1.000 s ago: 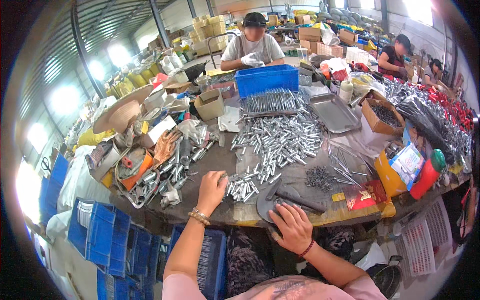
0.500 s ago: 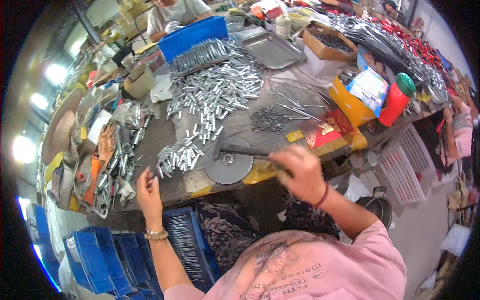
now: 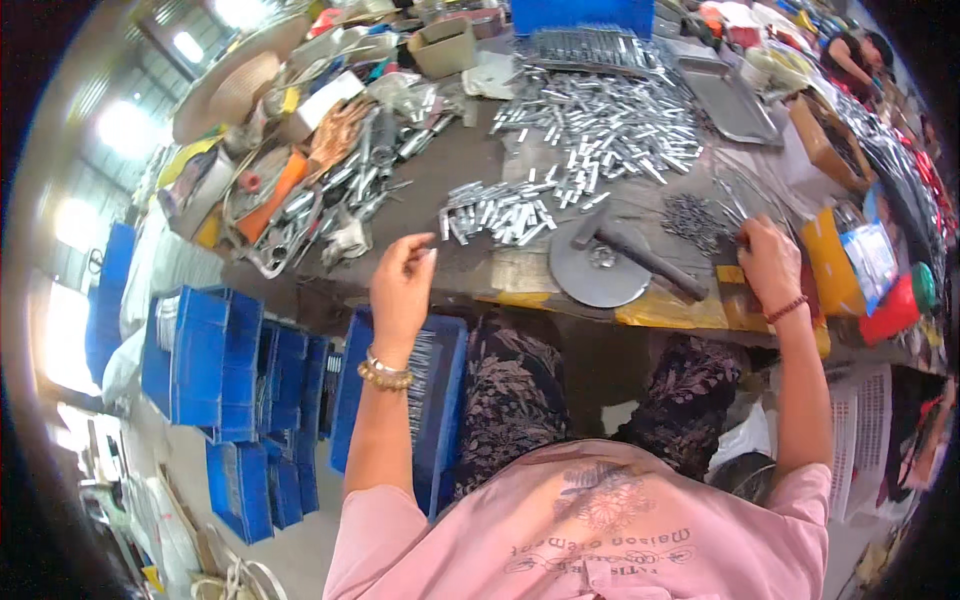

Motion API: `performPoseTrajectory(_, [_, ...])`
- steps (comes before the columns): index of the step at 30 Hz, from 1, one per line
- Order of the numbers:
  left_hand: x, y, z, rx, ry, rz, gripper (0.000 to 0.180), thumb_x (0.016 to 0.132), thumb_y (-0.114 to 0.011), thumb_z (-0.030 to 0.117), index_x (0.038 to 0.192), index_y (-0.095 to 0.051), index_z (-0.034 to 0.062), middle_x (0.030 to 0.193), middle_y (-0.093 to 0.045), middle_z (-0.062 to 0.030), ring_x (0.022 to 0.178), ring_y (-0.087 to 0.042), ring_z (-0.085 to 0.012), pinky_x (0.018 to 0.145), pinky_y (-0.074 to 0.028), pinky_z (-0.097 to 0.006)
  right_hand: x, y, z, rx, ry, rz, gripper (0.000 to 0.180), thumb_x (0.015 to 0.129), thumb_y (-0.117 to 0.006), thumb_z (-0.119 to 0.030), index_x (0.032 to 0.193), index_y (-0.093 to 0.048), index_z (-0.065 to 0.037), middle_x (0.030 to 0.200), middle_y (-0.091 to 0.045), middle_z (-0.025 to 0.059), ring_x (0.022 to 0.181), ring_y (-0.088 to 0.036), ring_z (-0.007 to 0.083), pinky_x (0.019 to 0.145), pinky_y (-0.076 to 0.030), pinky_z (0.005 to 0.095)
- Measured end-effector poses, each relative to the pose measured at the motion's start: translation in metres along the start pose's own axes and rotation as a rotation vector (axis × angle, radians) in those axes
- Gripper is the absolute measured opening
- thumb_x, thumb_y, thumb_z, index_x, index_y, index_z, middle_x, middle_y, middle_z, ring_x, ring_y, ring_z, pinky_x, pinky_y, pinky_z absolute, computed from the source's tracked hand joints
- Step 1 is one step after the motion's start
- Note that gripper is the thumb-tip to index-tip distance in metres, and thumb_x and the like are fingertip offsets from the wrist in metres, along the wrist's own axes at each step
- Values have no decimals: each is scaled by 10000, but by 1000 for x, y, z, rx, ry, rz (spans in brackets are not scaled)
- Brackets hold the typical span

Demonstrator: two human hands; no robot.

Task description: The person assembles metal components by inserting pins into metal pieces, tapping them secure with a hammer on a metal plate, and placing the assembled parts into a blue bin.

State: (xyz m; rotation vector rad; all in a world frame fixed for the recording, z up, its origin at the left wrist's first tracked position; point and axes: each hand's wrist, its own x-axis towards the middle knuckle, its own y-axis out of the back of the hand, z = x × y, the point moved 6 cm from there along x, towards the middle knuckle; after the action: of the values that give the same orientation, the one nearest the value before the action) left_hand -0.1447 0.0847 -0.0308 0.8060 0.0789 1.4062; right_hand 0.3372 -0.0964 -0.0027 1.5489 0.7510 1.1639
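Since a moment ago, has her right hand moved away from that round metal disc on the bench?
Yes. The right hand was over the round metal disc half a second ago; now it rests to the disc's right, by the dark pile of small wire parts.

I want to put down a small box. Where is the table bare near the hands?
Bare table lies between the left hand and the round metal disc, below the small tube pile. Crowded: the scattered tubes behind, the tool clutter left, the wire bits by the right hand.
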Motion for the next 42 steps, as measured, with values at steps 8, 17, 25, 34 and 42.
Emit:
performPoseTrajectory(8, [37, -6, 7, 259, 10, 0, 290, 916, -747, 158, 1190, -707, 71, 964, -698, -93, 878, -696, -295, 795, -557, -419, -14, 27, -17, 344, 81, 226, 278, 810, -751, -12, 1069, -666, -70, 1066, -714, 131, 1012, -690, 376, 875, -552, 444])
performPoseTrajectory(17, [60, -17, -8, 342, 123, -143, 511, 848, -730, 158, 1337, -599, 89, 905, -760, -97, 866, -746, -308, 771, -564, -442, -45, 40, -109, 698, 183, 34, 285, 796, -699, 41, 1070, -707, -39, 1012, -674, 140, 993, -688, 345, 873, -553, 399])
performPoseTrajectory(25, [5, -59, 103, -215, -38, -420, 354, 892, -732, 11, 1240, -681, 44, 963, -709, -53, 826, -672, -128, 757, -552, -286, -49, 34, -152, 574, 366, 107, 222, 788, -682, 20, 994, -681, -65, 945, -611, 121, 970, -664, 349, 840, -549, 457])
performPoseTrajectory(34, [-16, -105, 132, 3, -480, -558, 205, 891, -706, 34, 1087, -764, 24, 979, -687, -105, 922, -666, -272, 822, -552, -369, -45, 23, -159, 423, 438, 77, 208, 799, -682, -26, 994, -712, -94, 988, -623, 75, 988, -647, 306, 907, -526, 441])
performPoseTrajectory(42, [-23, -103, 137, 46, -457, -403, 137, 910, -755, 97, 1031, -782, 42, 948, -677, -98, 924, -666, -277, 810, -530, -383, -46, 23, -155, 408, 506, 158, 90, 821, -679, -99, 910, -688, -106, 943, -607, 66, 947, -643, 275, 870, -520, 415])
